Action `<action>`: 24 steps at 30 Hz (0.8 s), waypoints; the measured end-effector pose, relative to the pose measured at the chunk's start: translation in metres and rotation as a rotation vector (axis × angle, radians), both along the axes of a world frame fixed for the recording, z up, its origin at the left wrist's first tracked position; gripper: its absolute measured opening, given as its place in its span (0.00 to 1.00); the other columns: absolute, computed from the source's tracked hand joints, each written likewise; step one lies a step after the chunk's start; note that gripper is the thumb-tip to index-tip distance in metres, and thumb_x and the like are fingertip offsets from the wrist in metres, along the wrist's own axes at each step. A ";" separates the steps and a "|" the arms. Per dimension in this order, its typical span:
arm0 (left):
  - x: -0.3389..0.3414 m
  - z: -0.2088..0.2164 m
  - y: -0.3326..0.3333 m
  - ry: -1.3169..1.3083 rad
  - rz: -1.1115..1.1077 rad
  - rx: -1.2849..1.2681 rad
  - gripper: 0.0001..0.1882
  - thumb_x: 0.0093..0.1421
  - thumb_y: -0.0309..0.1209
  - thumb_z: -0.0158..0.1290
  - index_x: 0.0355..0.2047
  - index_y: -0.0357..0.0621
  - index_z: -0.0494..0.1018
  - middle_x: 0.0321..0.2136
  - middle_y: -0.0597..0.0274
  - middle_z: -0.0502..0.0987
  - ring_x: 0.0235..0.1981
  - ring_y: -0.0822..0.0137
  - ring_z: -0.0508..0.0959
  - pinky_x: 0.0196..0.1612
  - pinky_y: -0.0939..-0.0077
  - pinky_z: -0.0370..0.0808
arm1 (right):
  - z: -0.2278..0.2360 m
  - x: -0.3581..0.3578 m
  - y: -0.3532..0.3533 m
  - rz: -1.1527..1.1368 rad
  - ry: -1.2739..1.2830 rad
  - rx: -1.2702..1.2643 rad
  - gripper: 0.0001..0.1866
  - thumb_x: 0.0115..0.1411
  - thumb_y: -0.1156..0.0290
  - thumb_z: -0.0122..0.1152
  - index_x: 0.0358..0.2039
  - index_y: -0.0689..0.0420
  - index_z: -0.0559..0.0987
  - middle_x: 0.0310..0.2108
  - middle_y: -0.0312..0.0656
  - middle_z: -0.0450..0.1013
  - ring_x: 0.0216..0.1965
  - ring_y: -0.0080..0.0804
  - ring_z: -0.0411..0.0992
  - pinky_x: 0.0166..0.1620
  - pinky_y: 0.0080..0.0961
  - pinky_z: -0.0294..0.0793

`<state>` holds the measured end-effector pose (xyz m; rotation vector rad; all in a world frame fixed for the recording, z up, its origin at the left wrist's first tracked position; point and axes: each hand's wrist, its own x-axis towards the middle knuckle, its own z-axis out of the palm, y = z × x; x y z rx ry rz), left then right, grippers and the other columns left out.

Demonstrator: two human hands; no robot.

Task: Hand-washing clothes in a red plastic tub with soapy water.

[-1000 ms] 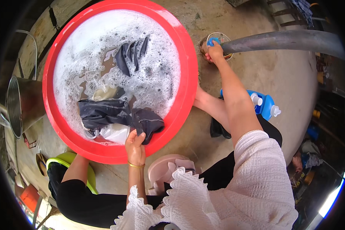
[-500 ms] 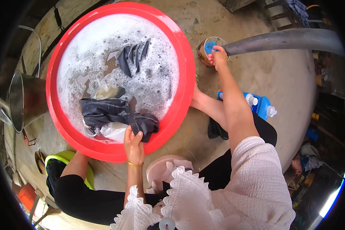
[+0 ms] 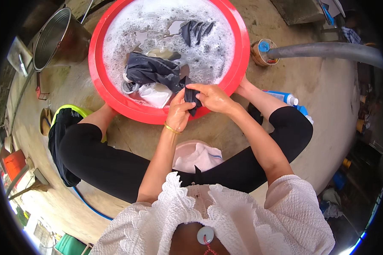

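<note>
A red basin [image 3: 98,80] of foamy water [image 3: 161,34] stands in front of me. In it lies a wet dark garment [image 3: 147,70], with one end drawn toward the near rim. My left hand [image 3: 179,110] grips that end, thumb pressed on the cloth. From the other side my right hand [image 3: 216,98] pinches the same end, close to the left fingers. White cloth [image 3: 156,94] lies beside the garment, and another dark piece of cloth [image 3: 195,33] pokes out of the foam farther back.
At right, a small can [image 3: 256,55] holds a blue object [image 3: 264,45], near a grey hose or pipe [image 3: 323,50]. Blue bottles [image 3: 285,97] stand by my right leg. A metal bucket [image 3: 51,39] and a green tub [image 3: 78,109] are at left. Pale cloth [image 3: 198,158] lies between my legs.
My right hand has come from the small can to the garment, leaving the blue object there. My left hand still holds the cloth. The whole view has shifted.
</note>
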<state>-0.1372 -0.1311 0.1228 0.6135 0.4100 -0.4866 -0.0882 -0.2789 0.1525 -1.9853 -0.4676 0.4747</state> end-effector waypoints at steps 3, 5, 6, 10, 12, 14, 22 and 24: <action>-0.009 0.005 0.010 -0.006 0.017 0.024 0.31 0.44 0.09 0.42 0.52 0.36 0.62 0.44 0.61 0.71 0.46 0.67 0.72 0.50 0.76 0.68 | 0.032 -0.028 0.011 0.150 0.102 -0.451 0.19 0.52 0.73 0.50 0.47 0.52 0.73 0.30 0.51 0.74 0.32 0.49 0.73 0.34 0.42 0.69; -0.011 0.012 0.015 -0.021 -0.023 0.016 0.31 0.44 0.09 0.42 0.52 0.36 0.62 0.44 0.61 0.71 0.45 0.68 0.72 0.50 0.76 0.68 | 0.039 -0.041 0.011 0.188 0.106 -0.456 0.16 0.52 0.74 0.51 0.42 0.55 0.74 0.30 0.51 0.74 0.32 0.48 0.73 0.34 0.40 0.70; -0.012 0.016 0.016 -0.031 -0.070 0.012 0.32 0.43 0.09 0.42 0.52 0.36 0.62 0.44 0.61 0.71 0.45 0.68 0.72 0.49 0.76 0.68 | 0.041 -0.040 0.007 0.187 0.101 -0.461 0.16 0.52 0.74 0.51 0.42 0.55 0.74 0.30 0.51 0.74 0.32 0.48 0.73 0.34 0.40 0.70; -0.017 0.041 0.019 -0.046 -0.179 0.005 0.33 0.42 0.09 0.44 0.53 0.34 0.61 0.45 0.61 0.71 0.47 0.70 0.71 0.48 0.78 0.69 | 0.057 0.000 0.000 -0.194 -0.145 -0.152 0.09 0.52 0.72 0.55 0.34 0.61 0.77 0.30 0.47 0.75 0.32 0.43 0.73 0.36 0.29 0.70; -0.014 0.054 0.022 -0.123 -0.237 0.003 0.32 0.43 0.11 0.45 0.53 0.33 0.62 0.45 0.60 0.71 0.46 0.71 0.72 0.47 0.80 0.69 | 0.047 0.023 -0.001 -0.057 -0.334 0.086 0.10 0.53 0.68 0.59 0.31 0.62 0.78 0.25 0.42 0.74 0.27 0.33 0.72 0.34 0.25 0.70; -0.010 0.067 0.031 -0.204 -0.344 0.014 0.29 0.45 0.13 0.46 0.51 0.35 0.65 0.42 0.64 0.73 0.43 0.76 0.72 0.47 0.82 0.68 | 0.040 0.034 -0.012 0.107 0.029 -0.011 0.09 0.54 0.69 0.58 0.27 0.63 0.78 0.26 0.41 0.74 0.32 0.29 0.72 0.36 0.23 0.69; -0.002 0.056 0.057 -0.391 -0.604 1.087 0.07 0.52 0.28 0.57 0.27 0.36 0.74 0.29 0.66 0.74 0.30 0.77 0.70 0.37 0.82 0.66 | 0.055 -0.014 -0.026 -0.149 0.482 0.322 0.13 0.51 0.71 0.62 0.14 0.58 0.71 0.22 0.34 0.71 0.31 0.20 0.68 0.35 0.18 0.66; -0.001 0.053 0.051 -0.460 -0.650 1.295 0.09 0.52 0.29 0.57 0.20 0.39 0.71 0.27 0.65 0.74 0.30 0.75 0.70 0.39 0.77 0.67 | 0.034 -0.014 -0.034 -0.257 0.480 0.425 0.13 0.52 0.70 0.61 0.15 0.58 0.72 0.21 0.31 0.70 0.27 0.16 0.66 0.31 0.17 0.64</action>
